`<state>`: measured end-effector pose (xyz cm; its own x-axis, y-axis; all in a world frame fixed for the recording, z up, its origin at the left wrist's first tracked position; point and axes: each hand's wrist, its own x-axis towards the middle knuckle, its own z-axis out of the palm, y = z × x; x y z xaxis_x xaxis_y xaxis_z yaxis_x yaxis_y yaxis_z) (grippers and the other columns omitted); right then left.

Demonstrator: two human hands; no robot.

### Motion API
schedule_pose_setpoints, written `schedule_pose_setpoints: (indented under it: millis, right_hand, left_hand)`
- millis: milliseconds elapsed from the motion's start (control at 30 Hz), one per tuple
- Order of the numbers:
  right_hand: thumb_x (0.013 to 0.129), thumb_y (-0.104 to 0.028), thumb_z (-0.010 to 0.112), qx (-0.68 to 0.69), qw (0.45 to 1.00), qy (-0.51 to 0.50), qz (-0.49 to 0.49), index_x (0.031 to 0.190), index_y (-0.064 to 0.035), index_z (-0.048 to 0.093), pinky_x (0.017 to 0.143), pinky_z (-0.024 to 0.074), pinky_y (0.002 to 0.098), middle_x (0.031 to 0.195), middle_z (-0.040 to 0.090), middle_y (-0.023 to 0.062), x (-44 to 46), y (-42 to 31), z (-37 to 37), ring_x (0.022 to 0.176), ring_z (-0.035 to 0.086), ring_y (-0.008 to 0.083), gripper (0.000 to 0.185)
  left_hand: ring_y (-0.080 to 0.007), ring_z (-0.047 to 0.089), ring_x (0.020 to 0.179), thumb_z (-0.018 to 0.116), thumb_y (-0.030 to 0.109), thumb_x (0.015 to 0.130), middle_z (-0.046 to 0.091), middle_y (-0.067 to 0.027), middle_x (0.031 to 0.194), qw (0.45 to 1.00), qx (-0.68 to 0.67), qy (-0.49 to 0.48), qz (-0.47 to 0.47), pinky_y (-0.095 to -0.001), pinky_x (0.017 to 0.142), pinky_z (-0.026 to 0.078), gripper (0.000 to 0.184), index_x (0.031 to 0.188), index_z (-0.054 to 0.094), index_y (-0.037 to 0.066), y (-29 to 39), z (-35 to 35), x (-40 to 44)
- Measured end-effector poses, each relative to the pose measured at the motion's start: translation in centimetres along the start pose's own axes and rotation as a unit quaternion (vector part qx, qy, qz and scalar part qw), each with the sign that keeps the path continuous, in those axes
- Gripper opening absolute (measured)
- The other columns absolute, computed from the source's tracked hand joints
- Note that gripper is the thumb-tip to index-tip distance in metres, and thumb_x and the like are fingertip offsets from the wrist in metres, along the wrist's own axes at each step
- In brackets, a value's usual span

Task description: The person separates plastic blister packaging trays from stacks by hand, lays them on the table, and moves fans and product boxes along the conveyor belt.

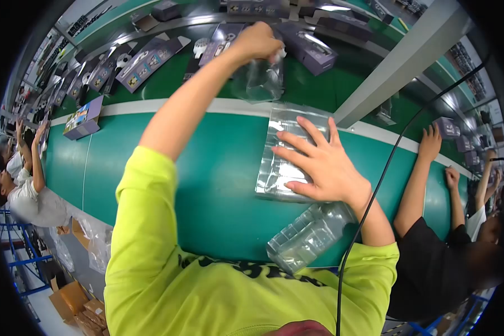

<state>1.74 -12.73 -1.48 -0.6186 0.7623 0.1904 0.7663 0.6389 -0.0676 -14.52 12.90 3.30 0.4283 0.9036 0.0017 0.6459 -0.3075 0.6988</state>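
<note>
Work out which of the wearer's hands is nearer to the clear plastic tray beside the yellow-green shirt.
Right. The right hand is spread on clear plastic packaging, just beyond the tray; the left hand is much farther forward, near a purple box.

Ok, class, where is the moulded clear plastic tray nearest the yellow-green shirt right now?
In the head view, the moulded clear plastic tray lies low and right of centre on the green worktop, between the right hand and the yellow-green shirt.
</note>
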Motion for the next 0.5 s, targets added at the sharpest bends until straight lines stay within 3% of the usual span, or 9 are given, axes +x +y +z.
schedule_pose_setpoints:
  millis: [100, 233, 267, 400, 467, 500]
  right_hand:
    - [0.087, -0.053, 0.054, 0.003, 1.0, 0.006, 0.022, 0.141, -0.0247, 0.051, 0.109, 0.0148, 0.074, 0.151, 0.043, 0.0004, -0.7, 0.7, -0.1, 0.145, 0.028, 0.0359, 0.061]
    - [0.085, -0.051, 0.056, 0.033, 0.999, 0.019, 0.026, 0.137, -0.022, 0.053, 0.109, 0.0137, 0.0744, 0.149, 0.044, 0.0009, -0.8, 0.7, 0.6, 0.144, 0.029, 0.0359, 0.059]
    - [0.085, -0.051, 0.056, 0.039, 0.999, 0.018, 0.032, 0.137, -0.022, 0.053, 0.109, 0.0137, 0.0744, 0.149, 0.044, 0.0009, -1.1, 0.5, 0.9, 0.144, 0.029, 0.0359, 0.059]
    - [0.084, -0.049, 0.058, 0.048, 0.997, 0.048, 0.037, 0.131, -0.0196, 0.055, 0.11, 0.0132, 0.074, 0.148, 0.045, 0.0011, -1.0, 0.8, 1.4, 0.144, 0.03, 0.0357, 0.056]
    - [0.083, -0.048, 0.059, 0.059, 0.995, 0.063, 0.042, 0.129, -0.0188, 0.056, 0.11, 0.0131, 0.0736, 0.147, 0.046, 0.0012, -0.8, 0.8, 1.5, 0.143, 0.03, 0.0355, 0.054]
    - [0.083, -0.047, 0.06, 0.065, 0.995, 0.066, 0.046, 0.128, -0.0184, 0.056, 0.111, 0.0131, 0.0733, 0.146, 0.046, 0.0013, -0.8, 0.8, 1.4, 0.143, 0.03, 0.0353, 0.053]
  left_hand:
    - [-0.0189, 0.061, 0.053, 0.06, 0.022, 0.081, 0.067, -0.0051, 0.058, 0.998, 0.007, -0.05, -0.032, -0.0331, 0.058, 0.051, 0.026, 0.073, 0.073, 0.001, 0.1, 4.9, 5.0]
    - [-0.0176, 0.06, 0.05, 0.058, 0.028, 0.092, 0.066, -0.0085, 0.059, 0.957, 0.281, 0.067, 0.038, -0.0327, 0.052, 0.049, 0.036, 0.071, 0.068, 0.0, -1.4, 10.1, 7.3]
    - [-0.0176, 0.06, 0.05, 0.058, 0.028, 0.092, 0.066, -0.0085, 0.059, 0.957, 0.283, 0.059, 0.038, -0.0327, 0.052, 0.049, 0.036, 0.071, 0.068, 0.0, -1.8, 10.8, 7.2]
    - [-0.0299, 0.062, 0.057, 0.057, 0.039, 0.093, 0.065, -0.009, 0.058, 0.957, 0.203, 0.116, 0.171, -0.0386, 0.064, 0.053, 0.045, 0.072, 0.069, 0.002, 0.5, 7.2, 1.7]
    - [-0.0263, 0.061, 0.054, 0.052, 0.047, 0.097, 0.064, -0.0104, 0.058, 0.984, 0.111, 0.025, 0.139, -0.0376, 0.06, 0.052, 0.055, 0.071, 0.067, 0.001, 0.3, 4.4, -4.3]
    - [-0.0196, 0.06, 0.051, 0.052, 0.05, 0.097, 0.063, -0.0086, 0.059, 0.993, -0.003, -0.101, 0.056, -0.0307, 0.054, 0.05, 0.057, 0.069, 0.065, 0.002, 0.3, 3.1, -7.3]
